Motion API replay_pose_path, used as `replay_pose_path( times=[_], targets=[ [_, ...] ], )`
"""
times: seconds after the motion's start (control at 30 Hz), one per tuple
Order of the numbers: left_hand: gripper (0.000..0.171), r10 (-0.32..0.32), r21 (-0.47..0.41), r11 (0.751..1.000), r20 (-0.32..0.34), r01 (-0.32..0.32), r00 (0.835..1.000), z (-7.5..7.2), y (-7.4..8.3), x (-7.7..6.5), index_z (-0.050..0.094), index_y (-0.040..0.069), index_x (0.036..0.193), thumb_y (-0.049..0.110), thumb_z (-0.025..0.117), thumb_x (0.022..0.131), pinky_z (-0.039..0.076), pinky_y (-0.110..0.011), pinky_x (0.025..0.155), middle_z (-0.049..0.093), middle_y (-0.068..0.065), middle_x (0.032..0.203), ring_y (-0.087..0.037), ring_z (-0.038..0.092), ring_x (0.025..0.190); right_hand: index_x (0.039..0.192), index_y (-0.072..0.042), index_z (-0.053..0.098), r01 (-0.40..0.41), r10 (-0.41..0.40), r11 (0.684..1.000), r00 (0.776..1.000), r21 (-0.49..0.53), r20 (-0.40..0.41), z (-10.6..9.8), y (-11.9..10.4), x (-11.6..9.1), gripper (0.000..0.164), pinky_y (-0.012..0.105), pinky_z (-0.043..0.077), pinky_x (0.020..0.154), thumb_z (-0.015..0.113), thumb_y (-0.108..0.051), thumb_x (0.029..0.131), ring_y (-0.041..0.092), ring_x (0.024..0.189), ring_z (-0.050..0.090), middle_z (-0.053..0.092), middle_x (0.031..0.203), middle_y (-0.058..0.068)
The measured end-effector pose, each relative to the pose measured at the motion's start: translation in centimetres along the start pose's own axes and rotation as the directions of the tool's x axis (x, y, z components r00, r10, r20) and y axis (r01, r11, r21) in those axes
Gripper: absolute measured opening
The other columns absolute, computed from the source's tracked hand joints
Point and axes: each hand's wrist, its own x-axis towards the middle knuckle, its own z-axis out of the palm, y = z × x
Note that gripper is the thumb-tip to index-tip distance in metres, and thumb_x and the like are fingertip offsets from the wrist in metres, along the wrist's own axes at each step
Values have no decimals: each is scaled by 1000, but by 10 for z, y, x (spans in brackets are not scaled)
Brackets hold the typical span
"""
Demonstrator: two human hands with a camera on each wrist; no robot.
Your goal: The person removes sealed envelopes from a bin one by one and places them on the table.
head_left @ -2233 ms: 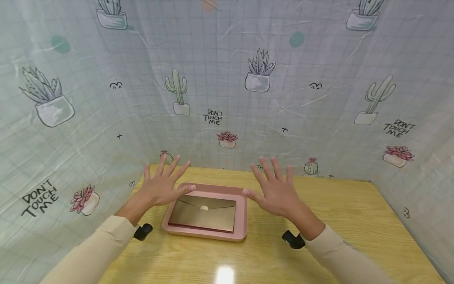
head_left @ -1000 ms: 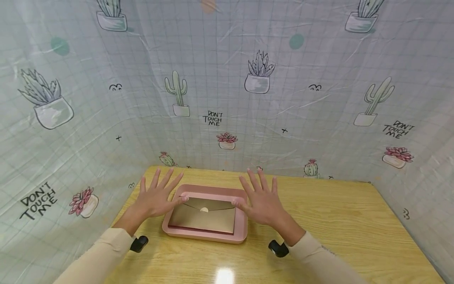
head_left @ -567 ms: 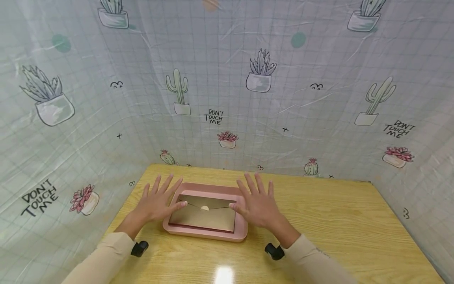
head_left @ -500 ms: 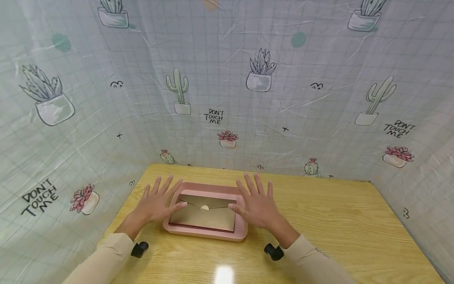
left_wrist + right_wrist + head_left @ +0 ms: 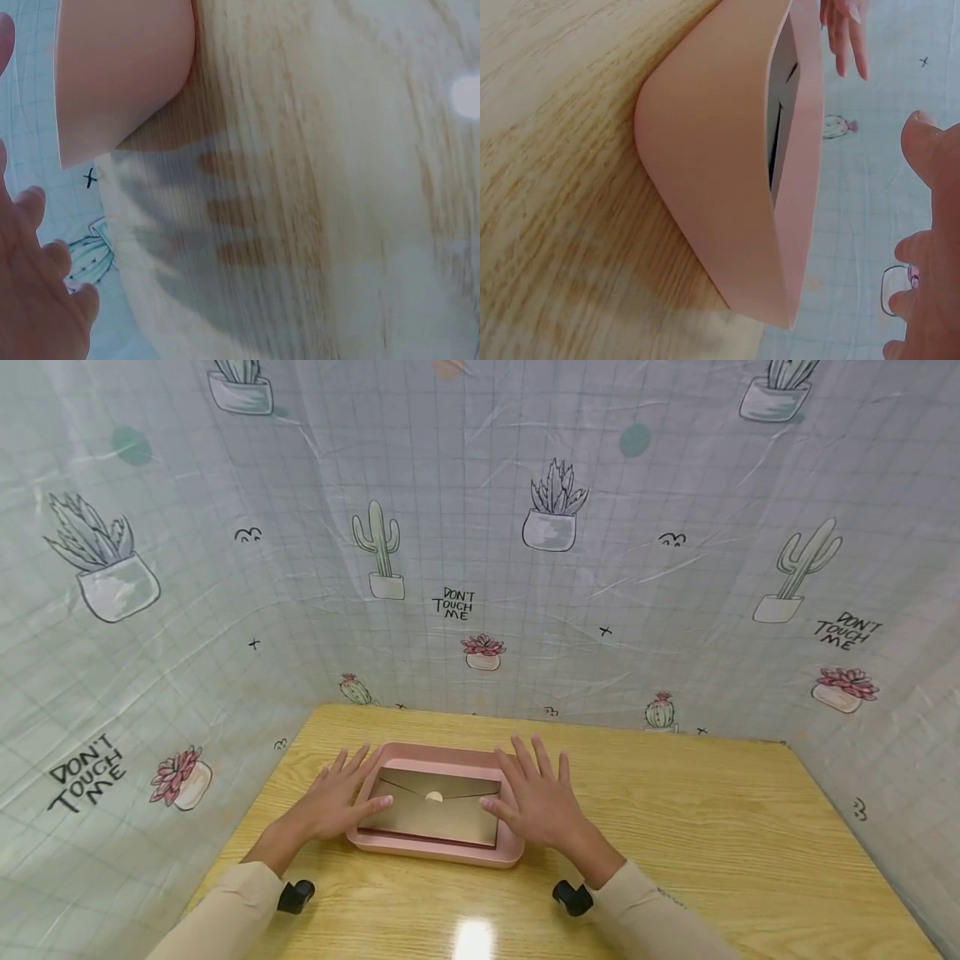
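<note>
A pink tray (image 5: 438,853) stands on the wooden table, with a gold envelope (image 5: 435,818) lying flat inside it. The envelope has a pale round seal, and a dark red edge shows beneath it. My left hand (image 5: 330,806) is over the tray's left side, fingers spread, its thumb above the envelope's left part. Over the right side is my right hand (image 5: 542,802), also spread, its thumb above the envelope's right part. Both wrist views show a gap between the hand and the tray wall (image 5: 705,142). Neither hand holds anything.
A curtain (image 5: 480,527) printed with cacti hangs behind the table and along both sides. Wood tabletop (image 5: 690,827) extends to the right of the tray. Small black devices (image 5: 573,897) sit at both wrists.
Both hands have come down and nearer the front, and the right hand has moved left towards the tray. The tray and envelope have stayed in place.
</note>
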Motion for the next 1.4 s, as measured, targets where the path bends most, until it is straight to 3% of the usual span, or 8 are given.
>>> replay_pose_path(
  times=[0.3, 0.57, 0.8, 0.97, 1.1, 1.2, 1.33, 1.4],
  targets=[
    [95, 3, -55, 999, 8, -2, 1000, -1, -7, 1, 17, 15, 169, 64, 56, 98, 9, -81, 119, 14, -23, 174, -57, 6, 158, 167, -24, 29, 3, -3, 1000, 1000, 10, 5, 4, 2, -1, 83, 78, 7, 123, 47, -69, 100, 42, 163, 7, 17, 176, 10],
    [97, -5, -165, 986, 27, 9, 1000, -5, -14, 1, 14, 12, 169, 60, 59, 99, 15, -77, 121, 15, -23, 174, -55, 12, 158, 167, -20, 27, 22, -22, 999, 1000, 25, 5, 10, 6, 0, 86, 78, 8, 122, 49, -68, 100, 42, 163, 8, 17, 176, 12],
    [99, -93, -303, 946, 90, 116, 992, -5, -19, 1, 12, 23, 170, 60, 65, 96, 31, -74, 118, 17, -23, 174, -54, 27, 154, 168, -21, 25, 14, -16, 999, 999, 37, 45, 12, 9, -2, 87, 77, 10, 123, 53, -67, 99, 43, 163, 7, 15, 177, 12],
    [94, -103, -419, 896, 129, 149, 986, -8, -19, 4, 13, 22, 170, 47, 69, 98, 37, -70, 116, 20, -23, 173, -53, 32, 152, 168, -19, 24, 28, -31, 998, 998, 54, 63, 14, 12, -2, 88, 77, 11, 123, 55, -65, 99, 44, 162, 9, 15, 176, 13],
    [87, -60, -514, 849, 138, 123, 989, -12, -20, 6, 17, 11, 169, 31, 67, 101, 40, -65, 117, 24, -24, 171, -53, 31, 153, 167, -17, 26, 32, -38, 997, 995, 75, 87, 11, 12, -1, 89, 77, 15, 122, 58, -63, 98, 46, 161, 14, 18, 176, 14],
    [83, -35, -603, 788, 160, 126, 986, -14, -23, 8, 18, 6, 168, 17, 66, 101, 47, -59, 113, 27, -28, 169, -55, 33, 151, 166, -16, 29, 33, -40, 996, 995, 81, 93, 10, 13, 0, 88, 76, 18, 122, 61, -61, 98, 47, 160, 18, 22, 175, 14],
    [85, -25, -706, 684, 233, 187, 972, -15, -26, 10, 15, 7, 168, 7, 64, 99, 55, -54, 105, 24, -29, 170, -53, 30, 153, 165, -15, 31, 35, -42, 996, 995, 80, 93, 10, 15, 1, 87, 75, 20, 122, 64, -58, 97, 48, 158, 23, 27, 173, 15],
    [86, -32, -731, 645, 267, 224, 963, -15, -28, 10, 16, 9, 169, 6, 64, 98, 58, -53, 100, 23, -27, 171, -53, 33, 151, 165, -15, 33, 36, -44, 996, 995, 85, 86, 10, 15, 1, 87, 75, 21, 122, 67, -57, 96, 49, 157, 25, 29, 172, 15]
  ],
)
